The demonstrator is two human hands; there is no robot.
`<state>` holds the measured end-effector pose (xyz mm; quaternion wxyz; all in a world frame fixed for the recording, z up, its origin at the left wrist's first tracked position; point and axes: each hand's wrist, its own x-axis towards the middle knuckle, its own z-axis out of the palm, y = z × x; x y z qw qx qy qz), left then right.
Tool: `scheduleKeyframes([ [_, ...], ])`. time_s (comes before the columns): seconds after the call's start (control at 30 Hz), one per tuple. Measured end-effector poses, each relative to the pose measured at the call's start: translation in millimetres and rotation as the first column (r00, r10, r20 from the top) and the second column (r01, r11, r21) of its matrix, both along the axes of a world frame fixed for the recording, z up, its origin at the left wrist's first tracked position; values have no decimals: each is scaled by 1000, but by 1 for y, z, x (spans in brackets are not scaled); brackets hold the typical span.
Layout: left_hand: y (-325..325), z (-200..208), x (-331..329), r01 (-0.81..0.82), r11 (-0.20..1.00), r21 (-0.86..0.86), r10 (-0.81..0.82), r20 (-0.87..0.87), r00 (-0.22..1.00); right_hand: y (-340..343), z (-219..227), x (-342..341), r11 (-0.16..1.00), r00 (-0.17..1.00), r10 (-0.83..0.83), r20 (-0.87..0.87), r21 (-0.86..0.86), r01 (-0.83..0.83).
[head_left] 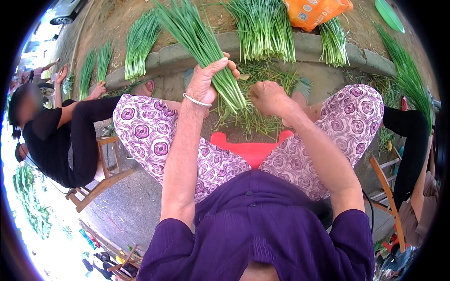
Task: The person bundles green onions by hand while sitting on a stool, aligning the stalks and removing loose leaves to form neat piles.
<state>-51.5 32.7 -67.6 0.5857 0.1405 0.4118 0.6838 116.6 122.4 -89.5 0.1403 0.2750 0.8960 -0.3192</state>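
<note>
My left hand [205, 82] is wrapped round a bunch of green chives [192, 40], thumb across the stalks. The leaves point up and away to the left, and the pale cut ends hang down to the right. A bracelet circles that wrist. Just right of the stalk ends is my right hand [270, 98], fingers curled in, apart from the bunch. Whatever it may pinch is hidden. Below both hands, loose chive trimmings [255, 119] lie scattered on the ground between my feet.
Chive bundles [267, 35] lean along the stone kerb [173, 58], with an orange bag [315, 13] on some. A red plastic stool [248, 149] shows between my knees. People sit on wooden chairs close on both sides; the left chair [105, 175] is nearest. A green basin [390, 15] lies far right.
</note>
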Motion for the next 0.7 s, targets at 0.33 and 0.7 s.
scheduleKeyframes([
  [0.33, 4, -4, 13, 58, 996, -66, -56, 26, 998, 0, 8, -1, 1000, 991, -1, -133, 12, 2],
  [0.7, 4, -12, 14, 63, 994, -91, -65, -17, 998, 1, 19, -1, 1000, 993, 9, -121, -23, -12],
])
